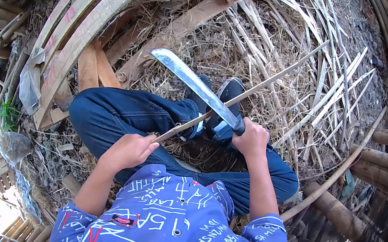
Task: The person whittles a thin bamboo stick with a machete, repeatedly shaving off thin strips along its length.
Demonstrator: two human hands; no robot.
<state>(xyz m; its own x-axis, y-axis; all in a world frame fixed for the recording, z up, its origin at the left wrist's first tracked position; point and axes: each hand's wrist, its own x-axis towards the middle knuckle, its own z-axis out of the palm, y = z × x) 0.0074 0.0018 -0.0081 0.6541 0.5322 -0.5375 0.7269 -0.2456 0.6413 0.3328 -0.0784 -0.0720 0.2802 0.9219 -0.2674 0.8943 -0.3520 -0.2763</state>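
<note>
My right hand (252, 139) is closed round the dark handle of a machete (191, 85), its long blade pointing up and to the left. In my left hand (132, 150) I grip the near end of a thin bamboo strip (275, 78), which slants away to the upper right. The blade crosses the strip a little ahead of my hands, over my shoes (231, 91). My crossed legs in dark jeans (121, 108) lie under both hands.
A wooden pallet (87, 19) leans at the left. Split bamboo strips (333, 94) lie scattered on the right, over ground covered in shavings (195, 28). Thick bamboo poles (386, 161) edge the right side. Grey plastic (30, 84) hangs by the pallet.
</note>
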